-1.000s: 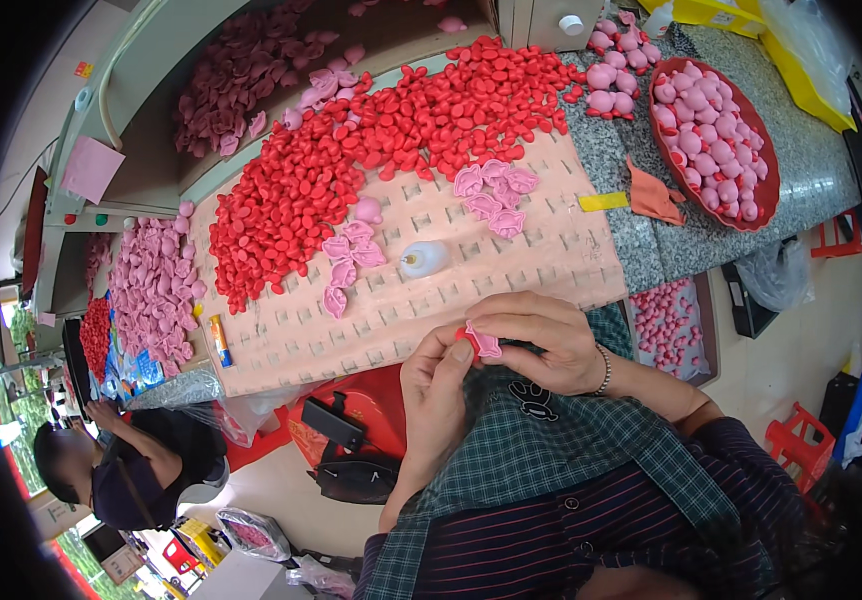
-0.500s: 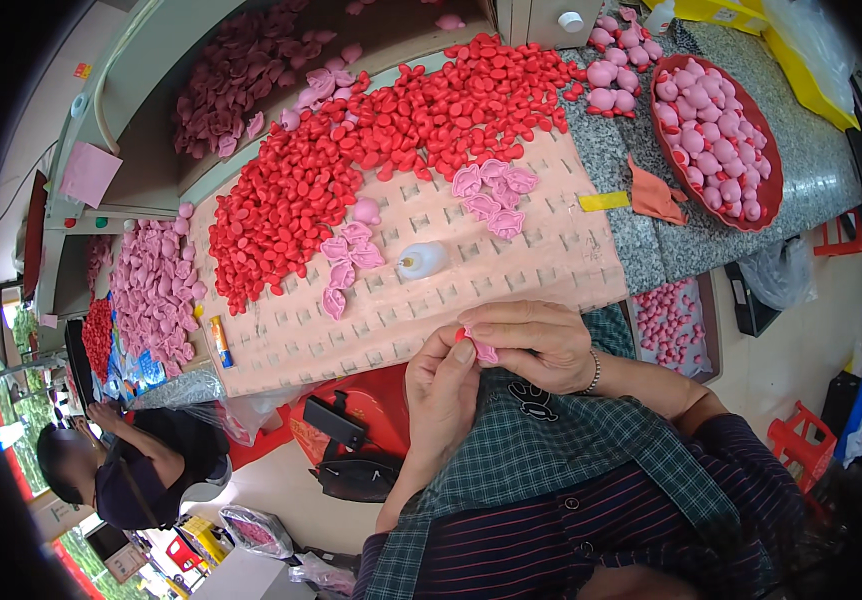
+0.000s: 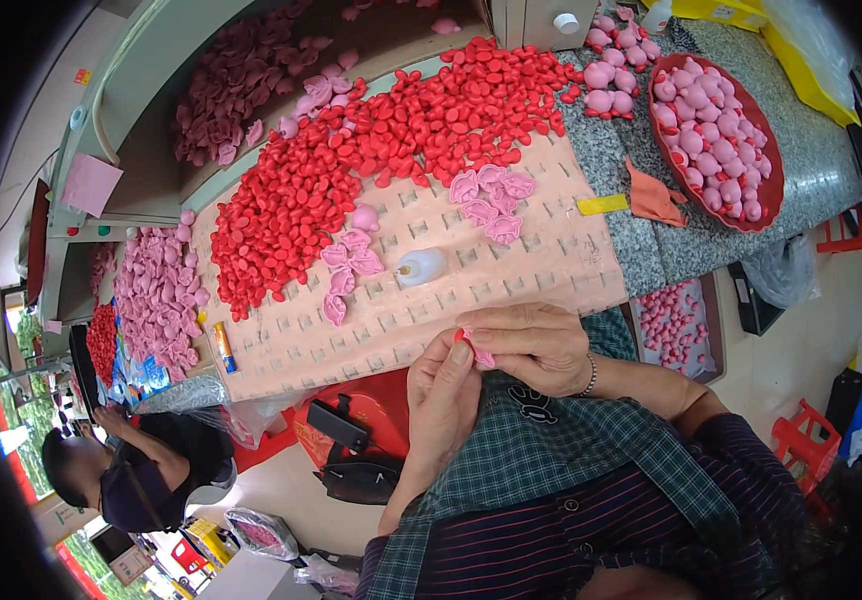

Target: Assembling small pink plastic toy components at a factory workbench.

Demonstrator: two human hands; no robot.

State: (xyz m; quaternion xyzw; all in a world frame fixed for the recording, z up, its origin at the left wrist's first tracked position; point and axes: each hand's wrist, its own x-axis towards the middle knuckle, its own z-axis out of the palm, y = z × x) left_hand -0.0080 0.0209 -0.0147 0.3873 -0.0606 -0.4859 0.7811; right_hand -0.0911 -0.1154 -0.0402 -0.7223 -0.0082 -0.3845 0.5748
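My hands meet at the near edge of the work surface, low in front of the apron. Thumb and fingers of my left hand point(image 3: 439, 395) pinch a small red plastic piece point(image 3: 461, 335). It touches a pink moulded piece point(image 3: 482, 357) that my right hand point(image 3: 536, 345) grips, its fingers covering much of it. Beyond the hands a small translucent bottle point(image 3: 421, 267) lies on its side. Similar pink pieces lie in two small groups, one left of the bottle point(image 3: 343, 283) and one farther right point(image 3: 496, 200).
A heap of red pieces point(image 3: 291, 210) spreads along the back of the patterned mat point(image 3: 381, 330). At right stands a red basket point(image 3: 773, 190) of pink-and-red figures. An orange glue tube point(image 3: 224, 347) lies at the left edge. Another person point(image 3: 146, 470) works at far left.
Both hands stay together with only slight finger movement; the pink piece is tilted a little and shows less. The view has shifted slightly.
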